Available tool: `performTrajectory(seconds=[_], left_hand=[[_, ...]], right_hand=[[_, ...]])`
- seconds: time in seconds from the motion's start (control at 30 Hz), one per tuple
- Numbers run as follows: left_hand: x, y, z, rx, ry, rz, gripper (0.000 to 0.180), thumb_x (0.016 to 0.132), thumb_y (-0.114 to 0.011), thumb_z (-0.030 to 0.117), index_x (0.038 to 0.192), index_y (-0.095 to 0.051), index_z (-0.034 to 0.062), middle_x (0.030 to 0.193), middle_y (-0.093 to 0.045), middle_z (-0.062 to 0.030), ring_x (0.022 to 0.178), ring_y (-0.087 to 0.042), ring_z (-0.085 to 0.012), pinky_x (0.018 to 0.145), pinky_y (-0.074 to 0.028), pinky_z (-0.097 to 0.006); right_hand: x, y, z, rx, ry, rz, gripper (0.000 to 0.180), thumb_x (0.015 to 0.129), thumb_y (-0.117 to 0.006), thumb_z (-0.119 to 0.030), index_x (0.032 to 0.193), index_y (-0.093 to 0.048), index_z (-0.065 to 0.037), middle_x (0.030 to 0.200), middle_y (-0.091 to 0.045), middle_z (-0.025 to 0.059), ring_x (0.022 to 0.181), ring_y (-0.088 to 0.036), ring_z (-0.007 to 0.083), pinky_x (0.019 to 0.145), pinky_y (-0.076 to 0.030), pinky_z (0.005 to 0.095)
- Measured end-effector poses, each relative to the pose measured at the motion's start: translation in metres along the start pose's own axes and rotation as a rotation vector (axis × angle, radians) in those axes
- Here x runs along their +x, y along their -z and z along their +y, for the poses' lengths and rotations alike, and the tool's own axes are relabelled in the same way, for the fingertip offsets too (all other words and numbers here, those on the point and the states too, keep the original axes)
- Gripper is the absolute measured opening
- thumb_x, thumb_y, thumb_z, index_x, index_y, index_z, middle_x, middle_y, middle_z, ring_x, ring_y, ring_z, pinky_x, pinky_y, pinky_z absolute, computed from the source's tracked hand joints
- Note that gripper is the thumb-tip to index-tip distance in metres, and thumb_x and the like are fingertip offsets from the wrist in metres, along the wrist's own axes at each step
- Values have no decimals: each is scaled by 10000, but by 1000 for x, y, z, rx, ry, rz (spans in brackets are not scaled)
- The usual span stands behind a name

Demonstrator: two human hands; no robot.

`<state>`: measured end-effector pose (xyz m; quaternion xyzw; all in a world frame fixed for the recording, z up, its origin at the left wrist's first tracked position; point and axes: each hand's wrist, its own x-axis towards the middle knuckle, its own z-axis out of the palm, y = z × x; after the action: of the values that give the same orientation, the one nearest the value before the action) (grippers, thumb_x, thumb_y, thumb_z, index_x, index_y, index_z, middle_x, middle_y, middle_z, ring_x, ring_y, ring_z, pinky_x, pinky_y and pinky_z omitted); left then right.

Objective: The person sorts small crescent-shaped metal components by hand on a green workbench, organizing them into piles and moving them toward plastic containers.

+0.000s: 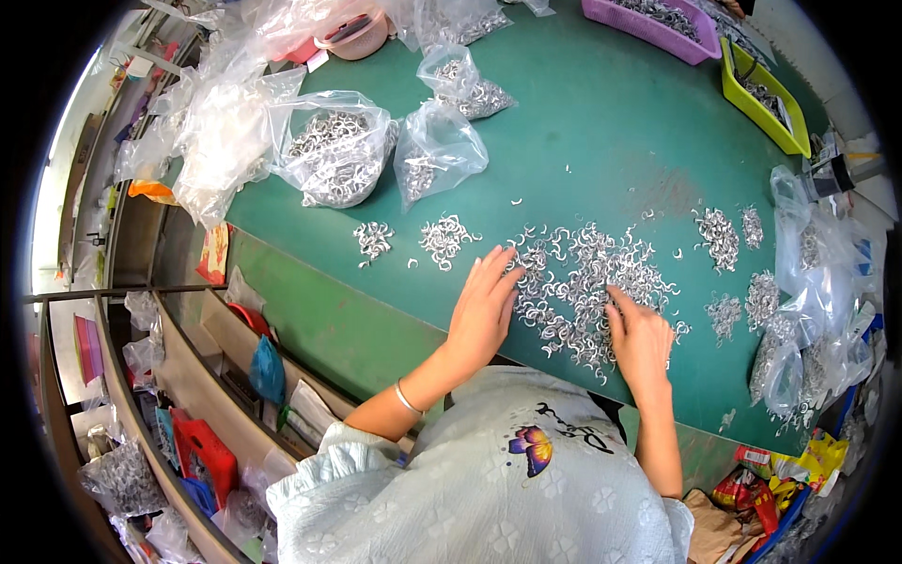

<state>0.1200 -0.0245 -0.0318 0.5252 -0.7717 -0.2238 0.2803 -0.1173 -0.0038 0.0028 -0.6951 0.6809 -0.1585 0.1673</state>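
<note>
A broad pile of small silver crescent-shaped metal pieces [573,305] is spread on the green tabletop in front of me. My left hand [484,303] lies at the pile's left edge, fingers stretched out, with the fingertips against the outer pieces. On the pile's right side, my right hand [643,346] reaches in with its index finger and thumb apart; its other fingers are bent. I see no piece held in either hand. Left of the pile lie two small heaps, one round heap [446,239] and a smaller heap [374,241]. Several more heaps [718,239] lie to its right.
Clear plastic bags of the pieces [336,155] stand at the back left, and more filled bags [808,320] crowd the right edge. A purple basket [648,30] and a yellow-green basket [766,105] sit at the far right. Cluttered shelves [211,390] are on my left.
</note>
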Motion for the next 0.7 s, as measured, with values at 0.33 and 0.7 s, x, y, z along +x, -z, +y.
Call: performTrajectory(seconds=[0.33,0.7], left_hand=[[-18,1,20,21,80,-98,579,828,-722,114,1336,-470,-3,1496,-328,-212,1403,-290,-411,1138,-266,-514],[-15,-13,15,-119,-17,-7,410,840,-679,41,1232,-559,22,1482,-358,-182,1383,-323,-423,1119,-288,-554]], right_hand=[[15,-3,-13,-34,12,22,306,901,-635,-182,1207,-655,-185,647,-623,146,578,-612,341,529,-462,450],[-13,-1,-8,168,58,42,192,809,-744,-131,996,-703,-113,509,-431,63,435,-397,194,463,-337,357]])
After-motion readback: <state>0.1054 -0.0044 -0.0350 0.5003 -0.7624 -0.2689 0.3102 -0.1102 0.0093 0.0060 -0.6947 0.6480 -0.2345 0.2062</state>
